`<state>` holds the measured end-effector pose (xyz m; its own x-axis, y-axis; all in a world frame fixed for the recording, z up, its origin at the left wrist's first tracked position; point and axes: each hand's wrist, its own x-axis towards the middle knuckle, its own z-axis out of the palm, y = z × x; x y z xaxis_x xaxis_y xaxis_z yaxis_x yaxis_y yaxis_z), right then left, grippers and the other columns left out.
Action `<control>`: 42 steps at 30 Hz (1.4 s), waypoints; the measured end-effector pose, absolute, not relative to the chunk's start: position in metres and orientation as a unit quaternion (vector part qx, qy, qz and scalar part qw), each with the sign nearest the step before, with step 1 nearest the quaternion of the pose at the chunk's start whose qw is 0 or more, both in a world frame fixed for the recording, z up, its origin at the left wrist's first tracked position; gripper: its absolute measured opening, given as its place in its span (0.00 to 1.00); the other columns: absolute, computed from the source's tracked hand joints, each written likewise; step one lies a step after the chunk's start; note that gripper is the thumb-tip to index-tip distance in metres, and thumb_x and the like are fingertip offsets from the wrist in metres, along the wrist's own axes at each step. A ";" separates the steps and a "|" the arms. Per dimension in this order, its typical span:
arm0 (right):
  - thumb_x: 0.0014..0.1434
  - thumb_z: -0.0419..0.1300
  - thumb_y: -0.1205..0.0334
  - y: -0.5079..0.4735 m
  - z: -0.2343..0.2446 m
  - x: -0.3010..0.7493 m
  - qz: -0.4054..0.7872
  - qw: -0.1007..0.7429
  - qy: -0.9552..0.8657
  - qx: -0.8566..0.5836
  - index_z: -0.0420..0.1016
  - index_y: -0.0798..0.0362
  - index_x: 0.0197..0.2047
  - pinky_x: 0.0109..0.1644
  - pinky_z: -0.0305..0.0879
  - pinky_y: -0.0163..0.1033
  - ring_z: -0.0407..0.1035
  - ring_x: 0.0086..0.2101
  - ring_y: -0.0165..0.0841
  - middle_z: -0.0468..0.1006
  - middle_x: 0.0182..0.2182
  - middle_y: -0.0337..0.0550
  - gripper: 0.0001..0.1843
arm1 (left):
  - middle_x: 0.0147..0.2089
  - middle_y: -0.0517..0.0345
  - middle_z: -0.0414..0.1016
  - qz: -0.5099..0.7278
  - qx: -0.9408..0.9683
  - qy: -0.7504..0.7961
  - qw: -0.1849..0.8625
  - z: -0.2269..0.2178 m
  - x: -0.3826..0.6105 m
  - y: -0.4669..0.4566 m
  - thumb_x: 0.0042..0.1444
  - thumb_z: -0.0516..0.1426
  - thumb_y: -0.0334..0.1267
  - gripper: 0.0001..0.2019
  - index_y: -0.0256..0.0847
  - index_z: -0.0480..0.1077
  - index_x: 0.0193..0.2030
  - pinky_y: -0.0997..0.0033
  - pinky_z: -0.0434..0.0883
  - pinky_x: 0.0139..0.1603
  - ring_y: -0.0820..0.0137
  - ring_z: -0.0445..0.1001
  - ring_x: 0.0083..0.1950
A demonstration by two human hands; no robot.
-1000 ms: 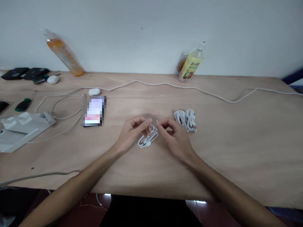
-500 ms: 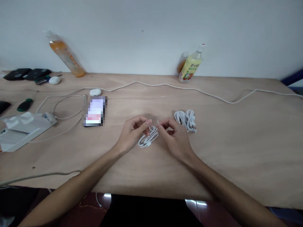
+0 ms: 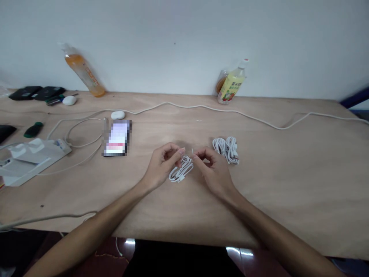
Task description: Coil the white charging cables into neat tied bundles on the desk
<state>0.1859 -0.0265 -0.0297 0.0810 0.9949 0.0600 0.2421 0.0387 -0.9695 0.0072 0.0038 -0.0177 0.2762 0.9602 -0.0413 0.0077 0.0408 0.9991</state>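
A coiled white charging cable lies on the table between my hands, its USB plug toward me. My left hand pinches one end of a thin white twist tie between thumb and forefinger. On the other side of the coil, my right hand pinches the other end, and a short tip sticks up past the fingers. The tie's middle runs at the top of the coil; whether it goes fully round cannot be made out. Close beyond my right hand rest more coiled white cables, bundled side by side.
A phone and a white earbud case lie left of my hands. A long white cord crosses the wooden table. An orange drink bottle and a yellow-labelled bottle stand by the wall. An opened white box sits far left.
The whole view has shifted slightly, so things appear a little lower. Both hands keep their pinch and have hardly moved against the coil.
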 end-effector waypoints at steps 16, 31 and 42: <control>0.63 0.64 0.46 -0.025 -0.033 0.189 0.453 0.465 -0.523 -0.553 0.77 0.49 0.35 0.27 0.63 0.36 0.69 0.28 0.33 0.77 0.28 0.39 0.15 | 0.23 0.63 0.73 0.406 0.550 0.443 0.580 -0.022 0.007 0.005 0.59 0.68 0.49 0.15 0.40 0.75 0.31 0.75 0.69 0.27 0.74 0.70 0.24; 0.54 0.72 0.40 -0.021 -0.033 0.191 0.548 0.487 -0.387 -0.558 0.75 0.50 0.35 0.14 0.54 0.32 0.62 0.15 0.27 0.74 0.19 0.32 0.22 | 0.32 0.61 0.76 0.358 0.681 0.513 0.382 -0.024 0.001 0.004 0.62 0.65 0.49 0.13 0.42 0.73 0.39 0.68 0.67 0.34 0.70 0.71 0.31; 0.59 0.65 0.45 -0.021 -0.033 0.191 0.478 0.439 -0.431 -0.626 0.77 0.51 0.34 0.14 0.57 0.35 0.67 0.13 0.31 0.76 0.17 0.36 0.17 | 0.42 0.53 0.77 0.213 0.818 0.473 0.249 -0.029 -0.001 -0.002 0.50 0.73 0.54 0.24 0.45 0.68 0.42 0.56 0.74 0.45 0.56 0.77 0.43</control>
<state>0.1906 -0.0210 -0.0330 0.1697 0.9604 -0.2208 0.1206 -0.2426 -0.9626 -0.0007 -0.0017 -0.0293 0.4624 0.8794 0.1132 0.6670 -0.4292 0.6090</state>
